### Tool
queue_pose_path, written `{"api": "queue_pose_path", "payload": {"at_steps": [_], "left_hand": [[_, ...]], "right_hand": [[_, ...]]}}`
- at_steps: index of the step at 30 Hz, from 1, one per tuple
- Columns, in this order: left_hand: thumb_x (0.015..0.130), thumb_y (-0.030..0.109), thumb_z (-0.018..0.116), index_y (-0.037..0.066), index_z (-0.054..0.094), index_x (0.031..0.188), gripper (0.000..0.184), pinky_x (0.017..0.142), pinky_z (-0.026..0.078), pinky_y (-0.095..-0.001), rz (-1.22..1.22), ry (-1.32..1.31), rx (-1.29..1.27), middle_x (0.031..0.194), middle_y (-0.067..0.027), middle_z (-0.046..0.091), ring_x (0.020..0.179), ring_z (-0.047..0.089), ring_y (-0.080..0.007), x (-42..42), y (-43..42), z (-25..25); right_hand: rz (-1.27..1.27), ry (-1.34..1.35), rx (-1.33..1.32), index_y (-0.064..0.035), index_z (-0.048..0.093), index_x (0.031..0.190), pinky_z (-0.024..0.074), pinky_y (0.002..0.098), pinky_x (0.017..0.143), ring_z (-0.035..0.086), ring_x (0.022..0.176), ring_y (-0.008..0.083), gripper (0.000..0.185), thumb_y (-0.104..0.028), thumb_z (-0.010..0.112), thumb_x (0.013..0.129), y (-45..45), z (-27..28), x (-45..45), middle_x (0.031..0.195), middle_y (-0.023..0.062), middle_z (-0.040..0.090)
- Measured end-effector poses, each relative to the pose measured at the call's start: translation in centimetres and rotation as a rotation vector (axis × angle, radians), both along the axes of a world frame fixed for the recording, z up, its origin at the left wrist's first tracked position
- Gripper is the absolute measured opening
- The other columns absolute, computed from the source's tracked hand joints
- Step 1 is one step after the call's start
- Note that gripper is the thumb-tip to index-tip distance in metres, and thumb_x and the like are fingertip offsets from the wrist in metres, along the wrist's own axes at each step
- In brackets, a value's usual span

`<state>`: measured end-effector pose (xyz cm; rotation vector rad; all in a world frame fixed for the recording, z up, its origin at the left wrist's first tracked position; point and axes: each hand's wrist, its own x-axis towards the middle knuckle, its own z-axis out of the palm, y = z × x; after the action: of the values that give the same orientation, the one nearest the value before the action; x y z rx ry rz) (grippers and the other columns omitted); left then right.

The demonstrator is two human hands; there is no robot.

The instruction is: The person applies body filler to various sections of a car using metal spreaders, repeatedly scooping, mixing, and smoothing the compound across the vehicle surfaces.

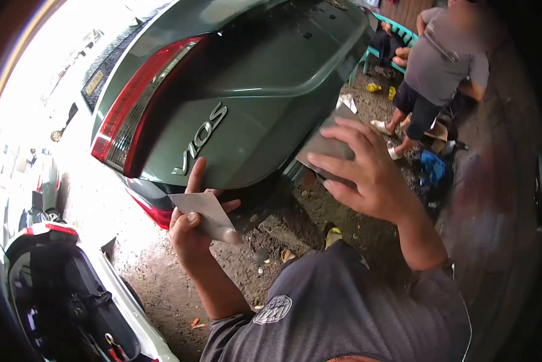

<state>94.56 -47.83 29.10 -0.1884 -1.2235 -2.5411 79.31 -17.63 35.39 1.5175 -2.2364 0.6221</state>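
Toward six o'clock, nearest the viewer, soft dark-grey fabric forms the wearer's shirt, marked by a round pale print. At eight o'clock, the left hand pinches a thin, straight-edged grey sheet, its thumb flat on the near face; the index finger extends toward raised chrome letters reading VIOS. At three o'clock, the right hand, blurred, has its fingers slightly spread over a flat, angular grey piece; whether the thumb clamps it cannot be told. Beyond both curves a glossy dark-green trunk lid, which bears the letters. Toward ten o'clock sits a wedge-shaped tail light of red and clear plastic. Below spreads rough, pebbly brown ground. Farther out at eight o'clock stands a white vehicle with a dark interior. Farthest, at two o'clock, a person in grey appears beside a green plastic chair.
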Motion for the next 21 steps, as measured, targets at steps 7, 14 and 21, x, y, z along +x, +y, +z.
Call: {"api": "queue_pose_path", "payload": {"at_steps": [7, 14, 21], "left_hand": [[0.076, 0.014, 0.063, -0.022, 0.037, 0.136, 0.075, 0.094, 0.055, -0.0589, 0.135, -0.047, -0.01, 0.153, -0.0323, 0.03, 0.107, 0.068, -0.0355, 0.2, 1.6, -2.9], [0.077, 0.017, 0.06, -0.024, 0.035, 0.135, 0.076, 0.093, 0.055, -0.0603, 0.157, -0.147, -0.037, 0.154, -0.0357, 0.026, 0.109, 0.066, -0.0413, 0.3, 1.1, -5.1], [0.081, 0.027, 0.069, -0.019, 0.028, 0.143, 0.088, 0.092, 0.053, -0.0637, 0.208, -0.109, -0.088, 0.156, -0.0362, 0.017, 0.112, 0.063, -0.0476, 0.6, 0.4, -6.5]], "right_hand": [[0.009, -0.004, 0.06, -0.0181, 0.069, 0.12, 0.0331, 0.0507, 0.111, 0.044, 0.13, 0.0331, 0.042, -0.02, 0.07, 0.079, -1.1, -3.3, -1.3, 0.133, 0.0085, 0.053], [0.012, -0.052, 0.025, -0.0206, 0.07, 0.118, 0.0322, 0.0542, 0.11, 0.044, 0.129, 0.0316, 0.04, -0.02, 0.071, 0.078, -1.6, -6.5, -2.0, 0.13, 0.0073, 0.053], [0.045, -0.053, -0.039, -0.0214, 0.069, 0.116, 0.0339, 0.0579, 0.108, 0.044, 0.129, 0.0329, 0.04, -0.021, 0.072, 0.076, -2.1, -9.0, -3.4, 0.127, 0.0077, 0.053]]}}
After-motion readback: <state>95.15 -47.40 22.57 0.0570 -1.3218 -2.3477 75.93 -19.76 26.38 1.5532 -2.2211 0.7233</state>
